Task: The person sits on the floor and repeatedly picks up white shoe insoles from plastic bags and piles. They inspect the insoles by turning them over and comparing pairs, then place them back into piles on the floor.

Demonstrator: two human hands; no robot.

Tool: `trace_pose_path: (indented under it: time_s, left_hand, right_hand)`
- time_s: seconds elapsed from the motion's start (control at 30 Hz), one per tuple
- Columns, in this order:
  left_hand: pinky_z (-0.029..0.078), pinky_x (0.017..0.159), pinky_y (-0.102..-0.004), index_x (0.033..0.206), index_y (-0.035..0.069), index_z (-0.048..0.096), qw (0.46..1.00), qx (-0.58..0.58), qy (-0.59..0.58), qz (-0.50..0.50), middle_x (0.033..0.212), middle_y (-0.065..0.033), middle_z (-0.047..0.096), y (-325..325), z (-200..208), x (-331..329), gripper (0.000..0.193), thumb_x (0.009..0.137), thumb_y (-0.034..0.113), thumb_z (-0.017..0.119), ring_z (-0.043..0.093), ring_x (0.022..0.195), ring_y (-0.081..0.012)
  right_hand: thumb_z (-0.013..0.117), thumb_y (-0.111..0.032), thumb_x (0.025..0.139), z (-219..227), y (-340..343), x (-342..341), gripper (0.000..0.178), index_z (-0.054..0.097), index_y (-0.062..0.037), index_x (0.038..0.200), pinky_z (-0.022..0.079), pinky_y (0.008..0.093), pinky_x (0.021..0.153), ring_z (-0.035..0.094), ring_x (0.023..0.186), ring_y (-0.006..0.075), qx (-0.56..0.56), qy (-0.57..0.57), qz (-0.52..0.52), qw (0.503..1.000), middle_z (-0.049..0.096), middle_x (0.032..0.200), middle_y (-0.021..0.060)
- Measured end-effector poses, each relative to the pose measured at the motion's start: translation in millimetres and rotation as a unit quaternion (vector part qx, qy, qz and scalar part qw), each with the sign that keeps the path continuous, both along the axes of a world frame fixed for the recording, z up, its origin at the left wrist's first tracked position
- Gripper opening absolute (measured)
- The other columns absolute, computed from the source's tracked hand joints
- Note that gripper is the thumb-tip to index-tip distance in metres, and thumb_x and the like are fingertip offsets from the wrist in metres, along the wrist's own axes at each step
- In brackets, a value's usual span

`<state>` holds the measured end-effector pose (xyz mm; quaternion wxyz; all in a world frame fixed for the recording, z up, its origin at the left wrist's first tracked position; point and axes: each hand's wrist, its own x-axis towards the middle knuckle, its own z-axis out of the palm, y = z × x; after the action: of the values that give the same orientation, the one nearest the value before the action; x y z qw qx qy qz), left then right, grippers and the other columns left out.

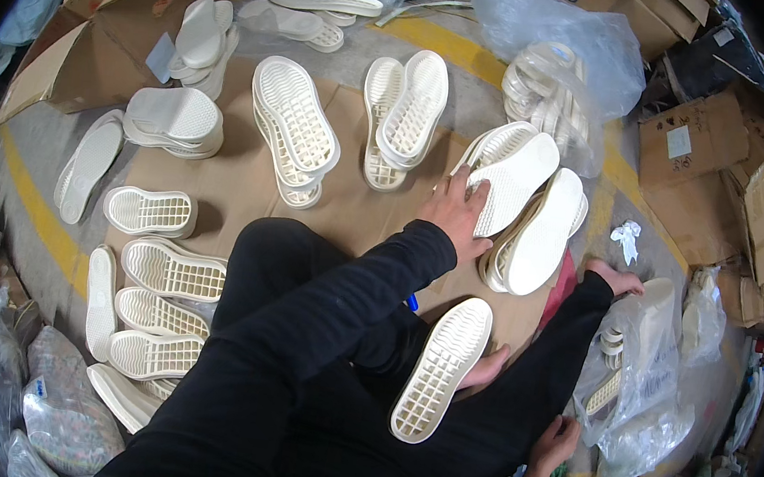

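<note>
My left hand (460,212) reaches out to a stack of cream shoe soles at the right of the cardboard sheet. Its fingers are spread and touch the top sole (518,183), which lies smooth side up; I see no firm grip. Another pile of cream soles (537,242) sits just right of it. One sole (442,370) lies grid side up across my black trouser leg, beside my bare foot. My right hand (555,444) rests low by my thigh, fingers loosely bent and apart, with nothing visible in it.
Paired soles stand around the cardboard sheet (209,183), with more soles (156,356) along its left. Open cardboard boxes (707,153) and a clear plastic bag of soles (565,80) lie beyond. Bagged items (71,401) crowd the lower left, and a plastic bag (644,381) lies right.
</note>
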<state>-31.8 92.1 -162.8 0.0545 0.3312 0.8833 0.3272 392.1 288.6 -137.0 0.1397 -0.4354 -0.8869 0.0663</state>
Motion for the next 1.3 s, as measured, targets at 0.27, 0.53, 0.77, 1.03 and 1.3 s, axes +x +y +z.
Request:
trace_pose_path:
  time_s: [0.27, 0.53, 0.77, 1.03, 1.3]
  left_hand:
    - [0.035, 0.111, -0.0532, 0.138, 0.003, 0.053, 0.981, 0.113, 0.155, 0.025, 0.145, -0.0274, 0.043, -34, -7, -15, 0.07, 0.082, 0.037, 0.076, 0.043, 0.131, -0.0443]
    - [0.038, 0.109, -0.0513, 0.154, 0.003, 0.03, 0.978, -0.055, -0.053, 0.197, 0.136, -0.029, 0.052, -62, -43, -122, 0.108, 0.068, 0.038, 0.086, 0.048, 0.128, -0.0454]
    - [0.044, 0.103, -0.0462, 0.152, -0.001, 0.033, 0.956, 0.179, 0.02, 0.233, 0.125, -0.0243, 0.057, -58, -64, -102, 0.104, 0.067, 0.026, 0.087, 0.055, 0.117, -0.0416]
    - [0.043, 0.108, -0.0417, 0.153, -0.008, 0.022, 0.92, 0.344, 0.094, 0.163, 0.142, -0.0253, 0.049, -53, -31, -95, 0.116, 0.063, 0.013, 0.092, 0.053, 0.13, -0.0354]
    - [0.046, 0.102, -0.0489, 0.151, -0.003, 0.033, 0.921, 0.307, 0.15, 0.187, 0.128, -0.0266, 0.056, -51, -45, -106, 0.112, 0.061, 0.029, 0.092, 0.056, 0.117, -0.0446]
  right_hand:
    - [0.06, -0.009, 0.094, 9, -6, 3, 0.013, 0.058, 0.0037, 0.092, 0.047, 0.0436, 0.073, 0.058, 0.076, 0.0374, -0.017, 0.011, 0.008, 1.0, 0.059, 0.084, 0.02]
    - [0.054, -0.016, 0.102, -9, -19, -3, 0.019, 0.053, 0.0015, 0.096, 0.046, 0.0413, 0.073, 0.058, 0.074, 0.0314, -0.053, 0.113, -0.064, 0.99, 0.058, 0.08, 0.0172]
    - [0.057, -0.018, 0.101, -18, -17, -7, 0.02, 0.053, 0.0016, 0.096, 0.046, 0.0426, 0.074, 0.057, 0.076, 0.034, 0.003, 0.1, -0.092, 0.991, 0.058, 0.084, 0.0185]
    - [0.058, -0.005, 0.093, -11, -22, -19, 0.009, 0.055, 0.002, 0.098, 0.047, 0.0415, 0.078, 0.059, 0.081, 0.0347, 0.021, 0.12, -0.081, 0.989, 0.059, 0.087, 0.018]
    - [0.062, -0.013, 0.096, -14, -14, -15, 0.015, 0.058, 0.0009, 0.099, 0.048, 0.0368, 0.082, 0.059, 0.086, 0.0257, -0.032, 0.119, -0.136, 0.983, 0.06, 0.091, 0.0142]
